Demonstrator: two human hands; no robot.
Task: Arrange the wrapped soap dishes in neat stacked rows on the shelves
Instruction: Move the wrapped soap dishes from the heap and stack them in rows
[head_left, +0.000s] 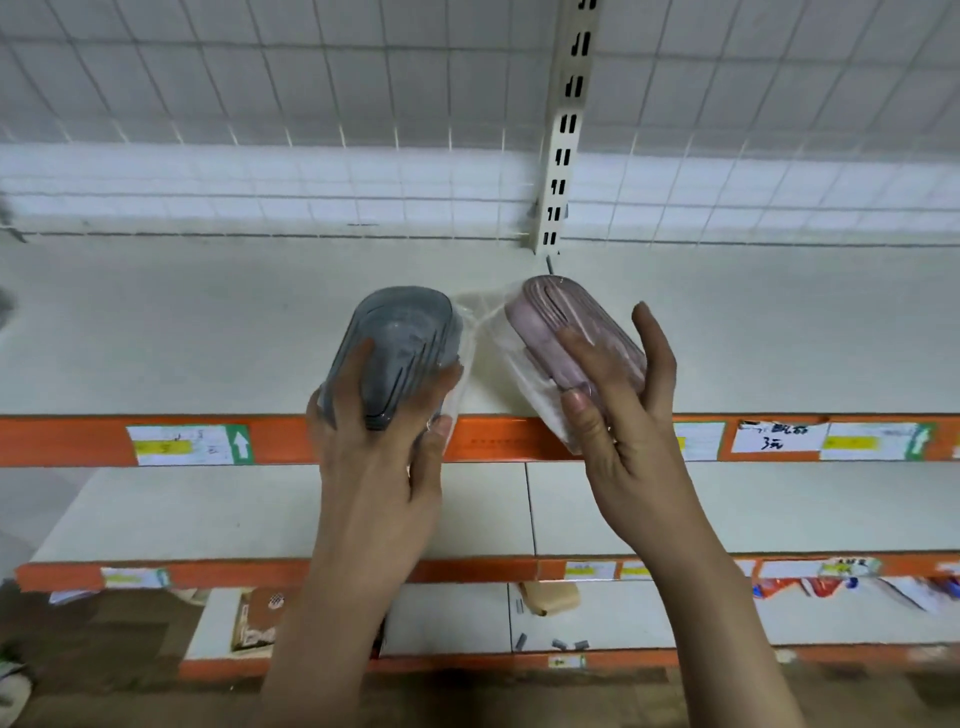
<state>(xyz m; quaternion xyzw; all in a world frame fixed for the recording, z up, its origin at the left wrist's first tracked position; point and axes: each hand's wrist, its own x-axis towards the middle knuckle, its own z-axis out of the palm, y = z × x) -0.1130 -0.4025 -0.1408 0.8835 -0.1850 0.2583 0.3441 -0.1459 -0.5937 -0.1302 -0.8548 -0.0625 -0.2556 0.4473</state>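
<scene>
My left hand (382, 441) grips a grey soap dish (402, 332) in clear wrap, holding it tilted over the front edge of the upper shelf (208, 332). My right hand (618, 410) grips a pink soap dish (563, 317), also in clear wrap, just to the right of the grey one. The loose ends of the two wrappers touch between the dishes. Both dishes hang slightly above the shelf surface, long ends pointing toward the wire-grid back panel.
An orange price rail (78, 441) with paper labels fronts the upper shelf. A slotted white upright (563, 140) stands behind the dishes. Below are a second shelf (208, 514) and a lower one holding a tan item (553, 597), a brown box (260, 618) and small grey clips.
</scene>
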